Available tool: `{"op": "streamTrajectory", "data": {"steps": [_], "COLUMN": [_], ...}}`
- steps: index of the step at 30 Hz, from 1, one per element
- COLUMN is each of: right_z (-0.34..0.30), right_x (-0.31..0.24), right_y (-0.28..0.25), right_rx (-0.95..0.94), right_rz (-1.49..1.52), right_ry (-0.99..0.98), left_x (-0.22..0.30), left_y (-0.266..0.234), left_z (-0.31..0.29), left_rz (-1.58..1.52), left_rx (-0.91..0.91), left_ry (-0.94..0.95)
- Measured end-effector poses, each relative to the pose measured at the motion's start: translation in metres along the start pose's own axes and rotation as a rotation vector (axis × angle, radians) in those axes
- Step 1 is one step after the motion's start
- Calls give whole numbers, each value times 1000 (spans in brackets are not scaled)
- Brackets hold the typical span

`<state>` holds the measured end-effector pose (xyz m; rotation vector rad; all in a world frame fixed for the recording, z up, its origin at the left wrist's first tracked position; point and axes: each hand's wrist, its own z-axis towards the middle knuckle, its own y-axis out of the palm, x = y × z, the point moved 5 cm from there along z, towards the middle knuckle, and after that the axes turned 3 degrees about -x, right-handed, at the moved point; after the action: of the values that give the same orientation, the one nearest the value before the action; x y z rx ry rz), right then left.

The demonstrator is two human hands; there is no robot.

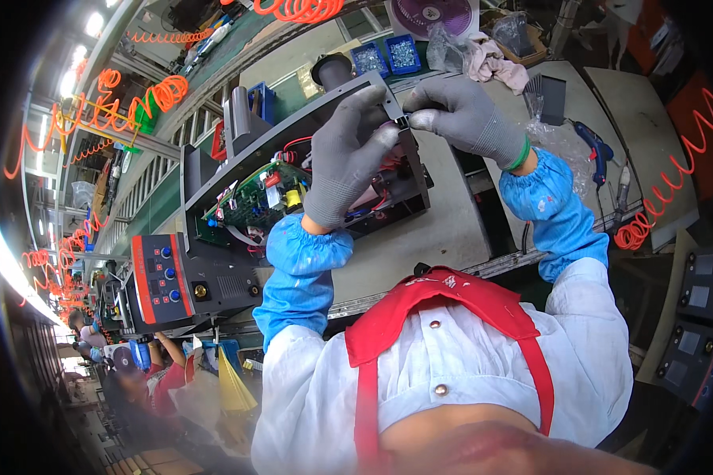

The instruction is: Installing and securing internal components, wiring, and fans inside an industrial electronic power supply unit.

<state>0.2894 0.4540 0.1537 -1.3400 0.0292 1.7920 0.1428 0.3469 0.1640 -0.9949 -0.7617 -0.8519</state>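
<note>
An open dark metal machine housing (273, 123) lies in front of me, with a green circuit board (249, 202), wires and a yellow component inside. My left hand (342, 158), in a grey glove, is closed round the housing's upper right corner, fingers on the frame bar and thumb inside. My right hand (467, 119), also gloved, comes to the same corner from the right. Its thumb and index finger are pinched together beside a small dark and white piece (402, 122). What exactly the right fingertips hold is too small to make out.
Blue bins (404, 54) of small hardware and a purple fan (432, 14) stand beyond. To the right are a black finned part (548, 99), a blue glue gun (594, 150) and an orange coiled hose (634, 233). A finished-looking machine (162, 277) stands left; another person (166, 380) sits lower left.
</note>
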Motion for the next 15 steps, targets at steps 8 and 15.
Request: {"op": "streamTrajectory", "data": {"steps": [8,15], "right_z": [0,0], "right_x": [-1,1], "right_y": [1,0], "right_rx": [8,28], "right_rz": [19,-14], "right_ry": [24,-3], "left_x": [-5,2], "left_y": [5,2], "left_z": [-2,2], "left_rz": [236,205], "left_rx": [97,68], "left_ry": [223,67]}}
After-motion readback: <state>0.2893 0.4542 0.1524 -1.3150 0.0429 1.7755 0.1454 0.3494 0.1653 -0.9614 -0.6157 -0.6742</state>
